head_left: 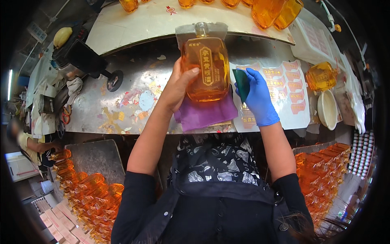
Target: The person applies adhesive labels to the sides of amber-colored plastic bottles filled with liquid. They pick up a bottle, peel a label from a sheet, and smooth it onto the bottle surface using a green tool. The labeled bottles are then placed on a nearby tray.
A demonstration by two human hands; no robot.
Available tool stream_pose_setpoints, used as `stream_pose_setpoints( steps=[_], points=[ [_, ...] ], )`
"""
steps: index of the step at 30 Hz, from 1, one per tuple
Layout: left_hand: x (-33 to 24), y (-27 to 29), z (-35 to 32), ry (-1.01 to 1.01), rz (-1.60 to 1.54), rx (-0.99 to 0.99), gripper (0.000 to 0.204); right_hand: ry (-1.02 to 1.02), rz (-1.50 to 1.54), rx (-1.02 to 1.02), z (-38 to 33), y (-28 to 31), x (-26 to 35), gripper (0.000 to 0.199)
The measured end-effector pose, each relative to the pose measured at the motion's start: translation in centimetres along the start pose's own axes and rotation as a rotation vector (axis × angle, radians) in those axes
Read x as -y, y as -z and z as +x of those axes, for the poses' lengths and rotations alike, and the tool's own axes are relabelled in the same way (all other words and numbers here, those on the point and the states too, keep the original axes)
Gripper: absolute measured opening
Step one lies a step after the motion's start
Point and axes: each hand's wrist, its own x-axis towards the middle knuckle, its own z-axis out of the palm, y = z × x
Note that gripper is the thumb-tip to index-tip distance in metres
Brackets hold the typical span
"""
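My left hand, bare, grips the left side of an amber glass bottle, thumb across its front. The bottle has gold lettering in an upright frame and a clear neck pointing away from me. Its base is over a folded purple cloth at the table's near edge. My right hand wears a blue glove and pinches a flat dark green scraper just right of the bottle. Under that hand lies a white sheet with rows of reddish and gold labels.
Several amber bottles stand on a raised pale board at the back. Right of the sheet are another amber bottle and a white bowl. Bottles crowd both sides below the table. Far left, a person is partly visible.
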Motion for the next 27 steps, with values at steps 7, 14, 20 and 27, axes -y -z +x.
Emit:
stream_pose_setpoints(
  steps=[7, 14, 20, 27],
  points=[
    [-0.1, -1.2, -0.7, -0.075, 0.234, 0.011, 0.08, 0.051, 0.208, 0.031, -0.9, 0.9, 0.9, 0.026],
    [-0.1, -1.1, -0.5, -0.064, 0.229, -0.002, 0.081, 0.363, -0.229, 0.08, -2.1, -2.5, 3.4, 0.03],
    [0.1, -1.0, -0.6, -0.074, 0.211, 0.005, 0.08, 0.658, -0.843, 0.4, -2.5, -6.4, 4.0, 0.021],
    [-0.3, -1.3, -0.6, -0.051, 0.225, 0.006, 0.08, 1.293, -1.195, 0.379, 5.6, -11.2, 7.7, 0.016]
  ],
)
